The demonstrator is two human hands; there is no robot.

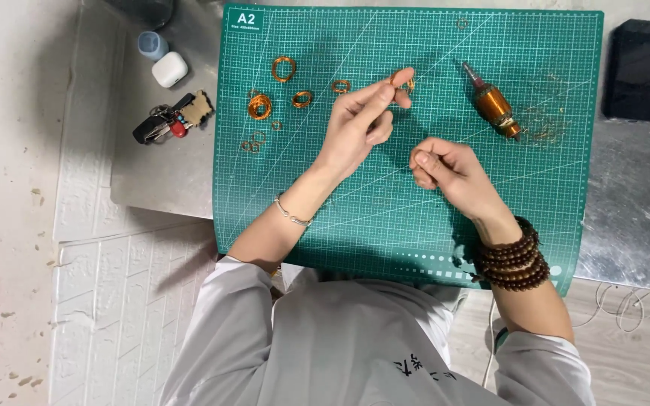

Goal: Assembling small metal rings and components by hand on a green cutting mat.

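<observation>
grey sleeves frame both hands over the green cutting mat (415,225). left hand (359,124) pinches a small copper wire coil (404,79) at its fingertips; right hand (445,167) is clenched, maybe on fine wire, cannot tell. a loose pinch could let the coil spring open or drop. about eight more copper coils (283,69) lie upper left, one motor armature (494,105) right, on the table (626,210).

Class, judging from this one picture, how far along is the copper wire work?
Done: several wire coils lie on the green mat. In hand: the left hand pinches another coil; the right hand is closed, probably on fine wire. Left: the motor rotor shows copper windings.
</observation>
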